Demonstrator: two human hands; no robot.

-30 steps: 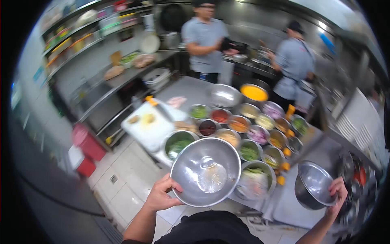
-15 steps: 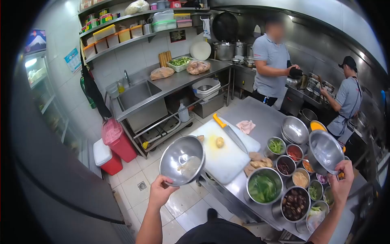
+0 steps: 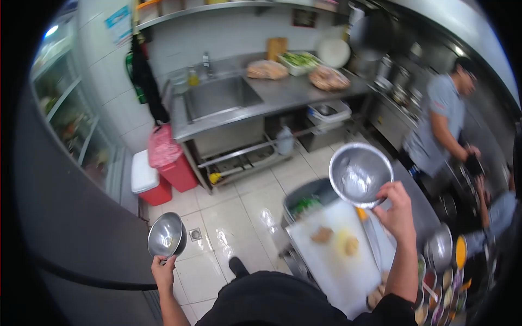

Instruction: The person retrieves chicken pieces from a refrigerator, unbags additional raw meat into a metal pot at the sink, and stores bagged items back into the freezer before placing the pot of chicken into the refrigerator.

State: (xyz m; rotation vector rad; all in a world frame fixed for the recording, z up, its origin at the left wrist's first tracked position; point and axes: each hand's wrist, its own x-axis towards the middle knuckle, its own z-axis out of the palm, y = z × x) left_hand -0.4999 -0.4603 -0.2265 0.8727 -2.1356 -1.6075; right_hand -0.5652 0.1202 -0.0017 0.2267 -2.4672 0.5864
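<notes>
The left hand (image 3: 163,267) pinches the rim of a steel mixing bowl (image 3: 163,232) over the tiled floor (image 3: 217,204). Near the white cutting board (image 3: 323,266), a second steel bowl (image 3: 356,176) is gripped at its rim by the right hand (image 3: 397,206). The apparent step is carrying; further movement calls for steady bowls.

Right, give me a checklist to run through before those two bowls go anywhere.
1. Left bowl gripped: ok, the left hand pinches its rim.
2. Right bowl gripped: ok, the right hand has it at the rim.
3. Left bowl's contents known: cannot tell, the inside is blurred.
4. Knife put away: not ok, it lies out on the board, near the right hand in this view.
5. Nearest co-worker apart from the bowls: ok, they stand beyond the board, facing away.
6. Floor dry: cannot tell, the tiles shine.
</notes>
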